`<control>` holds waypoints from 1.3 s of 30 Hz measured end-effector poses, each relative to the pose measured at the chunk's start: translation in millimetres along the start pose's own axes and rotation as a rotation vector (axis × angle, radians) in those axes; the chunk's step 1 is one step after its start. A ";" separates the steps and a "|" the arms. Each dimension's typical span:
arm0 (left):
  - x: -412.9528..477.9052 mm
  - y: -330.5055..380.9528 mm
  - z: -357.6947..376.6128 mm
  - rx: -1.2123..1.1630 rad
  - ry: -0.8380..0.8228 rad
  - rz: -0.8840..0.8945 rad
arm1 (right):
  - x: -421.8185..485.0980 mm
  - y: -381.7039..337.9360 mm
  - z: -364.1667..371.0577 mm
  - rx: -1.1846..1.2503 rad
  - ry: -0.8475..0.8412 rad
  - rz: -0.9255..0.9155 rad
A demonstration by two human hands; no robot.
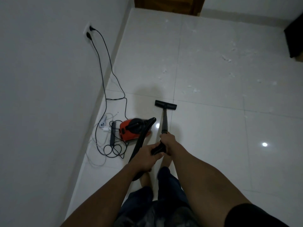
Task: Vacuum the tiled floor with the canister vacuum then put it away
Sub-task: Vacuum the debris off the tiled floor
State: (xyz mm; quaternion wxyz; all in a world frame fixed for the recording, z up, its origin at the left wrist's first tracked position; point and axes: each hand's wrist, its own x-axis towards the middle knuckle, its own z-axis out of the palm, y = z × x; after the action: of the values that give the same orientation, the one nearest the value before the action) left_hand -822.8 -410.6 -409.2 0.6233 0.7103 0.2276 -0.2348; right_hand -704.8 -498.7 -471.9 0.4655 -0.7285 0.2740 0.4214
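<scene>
Centrally, the red canister vacuum [129,131] sits on the tiled floor [213,128] close to the left wall, just beside a black power strip [112,133]. Its black hose [142,136] arcs up from the canister and runs back toward the person, passing behind the left wrist. The left hand [146,155] is curled round the ribbed hose cuff [158,149], thumb on top. The right hand [168,141] is closed round the near end of the wand [164,122], just ahead of the left hand. The wand slopes forward and down to the floor head [165,105], which lies flat on the tile beside a grout line, right of the canister and apart from it. White scraps of debris [227,58] are scattered over the tiles beyond and to the right of the floor head. Two black cords [102,74] drop from a wall outlet [87,30] to the floor, where loops of black cable [114,149] and a white cable [96,163] lie by the power strip. A wooden door [168,4] stands at the far end; a dark object [295,38] sits at the right edge. Dark shorts [170,182] show between the forearms.
</scene>
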 end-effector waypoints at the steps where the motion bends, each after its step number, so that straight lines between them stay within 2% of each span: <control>1: -0.2 -1.3 1.9 0.001 -0.006 0.002 | 2.9 4.3 0.3 -0.008 -0.001 -0.002; 14: 62.3 3.9 27.8 -0.003 0.018 -0.071 | 68.4 -9.3 -24.1 -0.092 -0.041 -0.022; 24: 144.1 38.6 45.3 0.003 0.014 -0.251 | 137.7 -38.7 -48.1 -0.179 -0.094 -0.029; 30: 199.6 63.6 35.6 0.031 0.016 -0.264 | 182.8 -77.2 -52.6 -0.175 -0.111 -0.043; 39: 263.8 99.5 -7.1 0.047 0.007 -0.309 | 219.4 -154.5 -43.8 -0.199 -0.036 -0.061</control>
State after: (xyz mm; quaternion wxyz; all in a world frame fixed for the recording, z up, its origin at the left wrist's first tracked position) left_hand -553.8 -407.4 -493.8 0.5622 0.6819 0.3310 -0.3306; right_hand -458.2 -475.7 -584.2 0.4084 -0.7715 0.2000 0.4451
